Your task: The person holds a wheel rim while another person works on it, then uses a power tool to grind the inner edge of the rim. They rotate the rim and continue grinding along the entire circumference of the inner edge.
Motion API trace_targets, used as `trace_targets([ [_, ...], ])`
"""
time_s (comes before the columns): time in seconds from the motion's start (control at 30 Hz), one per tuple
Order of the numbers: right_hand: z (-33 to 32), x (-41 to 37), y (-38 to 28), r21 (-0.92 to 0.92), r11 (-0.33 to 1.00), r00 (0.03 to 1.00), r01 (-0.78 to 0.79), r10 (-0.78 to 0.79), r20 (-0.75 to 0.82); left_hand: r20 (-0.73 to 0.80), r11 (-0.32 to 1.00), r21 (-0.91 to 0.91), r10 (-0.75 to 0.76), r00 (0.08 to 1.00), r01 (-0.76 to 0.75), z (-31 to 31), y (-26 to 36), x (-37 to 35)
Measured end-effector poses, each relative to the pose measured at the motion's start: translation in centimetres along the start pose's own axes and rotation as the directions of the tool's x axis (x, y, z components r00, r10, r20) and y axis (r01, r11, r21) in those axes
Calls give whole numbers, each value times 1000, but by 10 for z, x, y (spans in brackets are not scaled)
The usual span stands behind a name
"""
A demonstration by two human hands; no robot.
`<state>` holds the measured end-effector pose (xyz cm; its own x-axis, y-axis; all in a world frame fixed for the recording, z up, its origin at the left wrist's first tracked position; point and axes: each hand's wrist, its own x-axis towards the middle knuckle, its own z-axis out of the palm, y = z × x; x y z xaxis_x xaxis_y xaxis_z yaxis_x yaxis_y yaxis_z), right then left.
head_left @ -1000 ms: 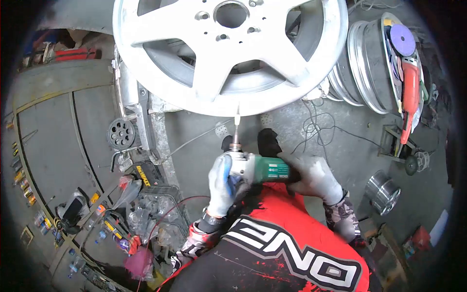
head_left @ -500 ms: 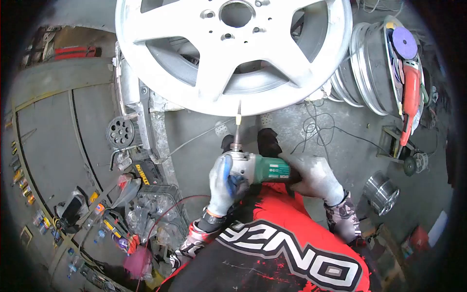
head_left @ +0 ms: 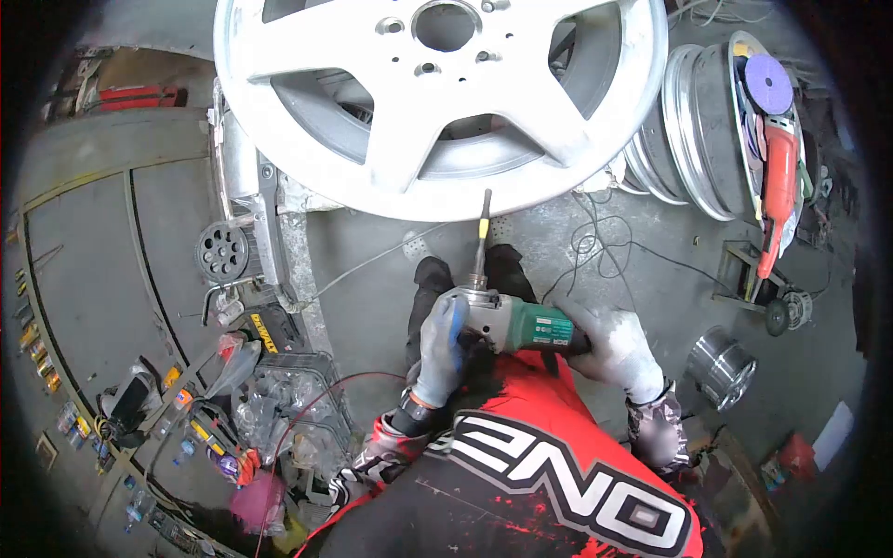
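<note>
A green and silver power tool lies crosswise before my body. My left hand, in a grey and blue glove, is wrapped round its metal head. My right hand, gloved in grey, grips the rear end of its body. From the head a thin shaft with a yellow band points away from me, its tip over the lower rim of a large white wheel. Whether the tip touches the rim I cannot tell.
Several metal rims stand at the right, with a red grinder carrying a purple disc. A cable lies on the floor. At the left are a black perforated disc and a crate of plastic bags.
The tool and both hands have shifted slightly right, and the shaft now leans a little to the right. The wheel appears slightly further left in view.
</note>
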<state>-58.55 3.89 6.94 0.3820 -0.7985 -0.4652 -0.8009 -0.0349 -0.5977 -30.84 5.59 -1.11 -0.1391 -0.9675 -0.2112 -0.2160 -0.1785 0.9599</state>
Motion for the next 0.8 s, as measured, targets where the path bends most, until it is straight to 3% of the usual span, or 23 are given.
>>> trace_targets([
  [0.13,9,8,-2,-20,999,999,31,-31,-14,38,998,38,-58,998,57,-15,-11,-8],
  [0.17,12,14,-5,5,999,999,49,-49,0,5,938,-256,-241,970,235,-21,-13,-9],
  [0.2,15,19,-9,10,999,999,51,-51,0,28,766,-528,-417,909,367,-25,-13,-10],
  [0.23,16,25,-14,13,999,998,43,-43,42,-2,698,-626,-446,895,347,-24,-13,-9],
  [0.27,16,29,-16,14,999,996,35,-36,84,-5,699,-626,-446,895,345,-28,-11,-10],
  [0.33,19,26,-14,15,999,997,52,-53,50,6,941,-213,-269,963,264,-39,3,-8],
  [0.37,20,22,-12,15,998,998,64,-64,13,6,752,-556,-422,907,353,-27,-6,-8],
  [0.4,18,17,-11,10,998,998,59,-59,13,11,749,-560,-420,908,353,-22,-5,-6],
  [0.47,13,7,-8,-24,1000,1000,10,-11,-3,44,866,-373,-340,939,332,-17,-1,-3],
  [0.5,11,3,-8,-29,1000,1000,6,-7,-4,58,994,-37,-105,993,107,-16,-10,-2],
  [0.53,9,1,-9,-27,1000,1000,-11,11,-9,58,993,-41,-104,993,106,-14,-16,-4],
  [0.57,8,0,-9,-23,999,1000,-28,27,-15,-2,984,126,126,992,-125,-11,-21,-6],
  [0.6,9,1,-10,-24,999,1000,-27,27,-16,-22,893,301,357,934,-334,-10,-19,-4],
  [0.63,11,3,-10,-8,1000,1000,-4,4,-22,-23,893,302,357,934,-334,-14,-18,-4],
  [0.7,17,10,-12,13,1000,999,24,-24,-28,38,974,200,101,994,-107,-26,-17,-7],
  [0.73,20,14,-13,32,998,998,55,-54,-28,37,973,206,101,994,-106,-29,-15,-8],
  [0.77,24,19,-15,52,995,996,86,-85,-30,-51,968,-185,-181,982,169,-32,-13,-9],
  [0.8,27,24,-18,57,994,996,90,-88,-31,-23,744,-557,-459,888,370,-35,-8,-9],
])
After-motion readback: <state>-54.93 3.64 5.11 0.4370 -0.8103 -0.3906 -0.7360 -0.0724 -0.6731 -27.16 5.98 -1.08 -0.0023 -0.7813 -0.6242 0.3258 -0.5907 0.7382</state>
